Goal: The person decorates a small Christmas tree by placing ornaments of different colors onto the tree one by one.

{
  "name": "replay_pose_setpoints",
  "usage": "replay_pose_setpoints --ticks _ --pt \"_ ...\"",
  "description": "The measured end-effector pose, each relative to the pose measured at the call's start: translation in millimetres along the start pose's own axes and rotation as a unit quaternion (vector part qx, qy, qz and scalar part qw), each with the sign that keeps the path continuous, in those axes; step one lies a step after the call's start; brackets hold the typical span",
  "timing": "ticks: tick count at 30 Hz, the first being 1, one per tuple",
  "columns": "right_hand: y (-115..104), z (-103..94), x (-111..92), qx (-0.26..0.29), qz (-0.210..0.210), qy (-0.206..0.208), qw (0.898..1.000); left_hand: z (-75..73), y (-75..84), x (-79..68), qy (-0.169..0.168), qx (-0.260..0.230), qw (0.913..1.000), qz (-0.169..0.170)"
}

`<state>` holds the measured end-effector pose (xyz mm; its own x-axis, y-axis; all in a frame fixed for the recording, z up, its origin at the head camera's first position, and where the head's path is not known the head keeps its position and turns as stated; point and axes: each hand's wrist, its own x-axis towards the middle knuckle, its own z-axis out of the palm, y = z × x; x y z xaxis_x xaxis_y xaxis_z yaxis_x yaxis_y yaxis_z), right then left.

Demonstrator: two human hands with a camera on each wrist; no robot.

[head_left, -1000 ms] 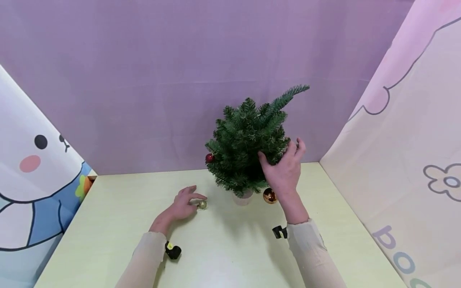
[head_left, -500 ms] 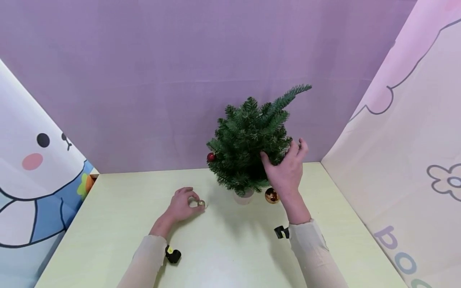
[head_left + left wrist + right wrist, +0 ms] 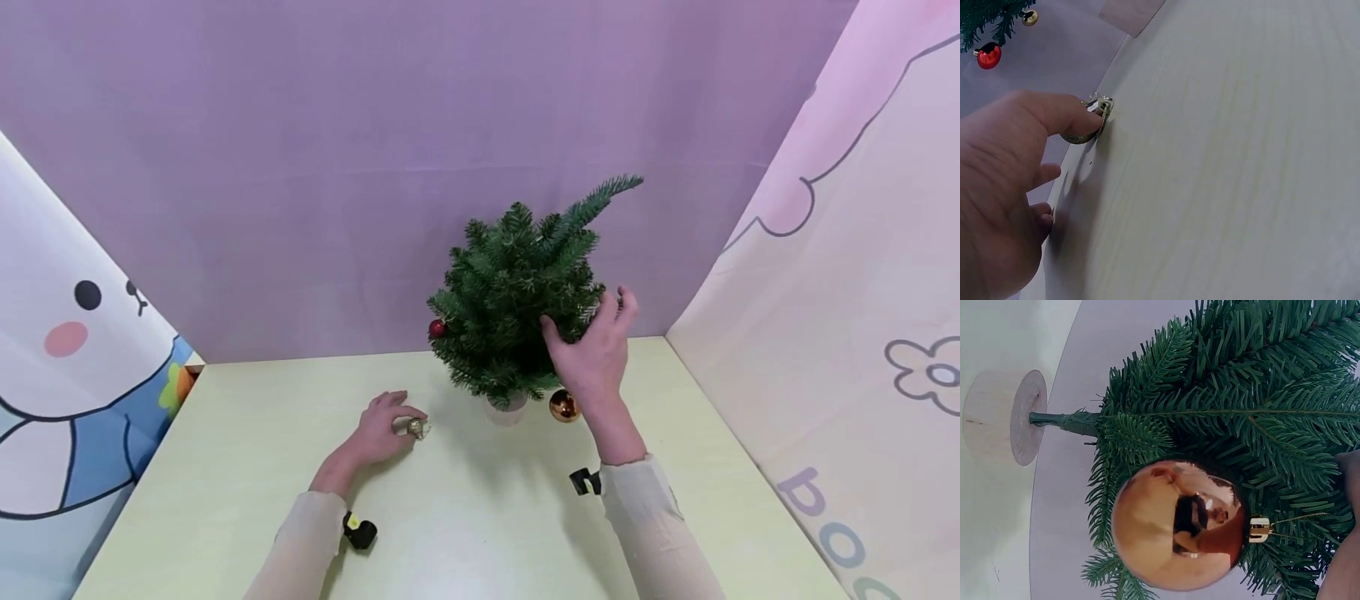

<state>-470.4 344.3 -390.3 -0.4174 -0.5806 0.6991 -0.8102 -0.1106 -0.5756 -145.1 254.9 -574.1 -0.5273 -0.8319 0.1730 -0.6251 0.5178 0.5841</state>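
Observation:
A small artificial Christmas tree (image 3: 517, 283) stands on a round pale base (image 3: 506, 412). Its right side is held by my right hand (image 3: 596, 354), with thumb in front and fingers curved round the branches; some fingertips are hidden in the needles. Below that hand hangs a shiny copper bauble (image 3: 1179, 525), its gold cap and thread towards the branches. Left of the tree, my left hand (image 3: 382, 429) pinches a small gold bauble (image 3: 417, 428) at the tabletop. In the left wrist view, the bauble's cap and loop (image 3: 1104, 107) show past a fingertip.
A red bauble (image 3: 437, 329) hangs on the tree's left side, with a small gold bauble (image 3: 1030, 17) near it in the left wrist view. A purple cloth (image 3: 337, 167) rises behind the pale table (image 3: 465, 517). Printed cloths flank both sides.
My left hand's thumb and forefinger have closed on the small gold bauble and turned it slightly, leaving it near the same spot. My right hand has stayed at the tree.

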Motion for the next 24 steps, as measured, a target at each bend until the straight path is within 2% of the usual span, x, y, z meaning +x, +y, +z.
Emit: replay_pose_setpoints --ticks 5,12,24 --pt "1.1 0.6 -0.1 0.000 -0.001 0.002 1.000 0.7 -2.3 -1.3 0.021 0.006 0.9997 -0.013" --pt "0.4 1.2 0.5 0.003 -0.011 0.005 1.000 2.1 -1.4 -2.8 0.075 0.015 0.9970 -0.003" --pt "-2.9 0.2 1.3 0.005 -0.007 -0.001 1.000 -12.1 19.8 -15.2 0.126 -0.014 0.9918 -0.017"
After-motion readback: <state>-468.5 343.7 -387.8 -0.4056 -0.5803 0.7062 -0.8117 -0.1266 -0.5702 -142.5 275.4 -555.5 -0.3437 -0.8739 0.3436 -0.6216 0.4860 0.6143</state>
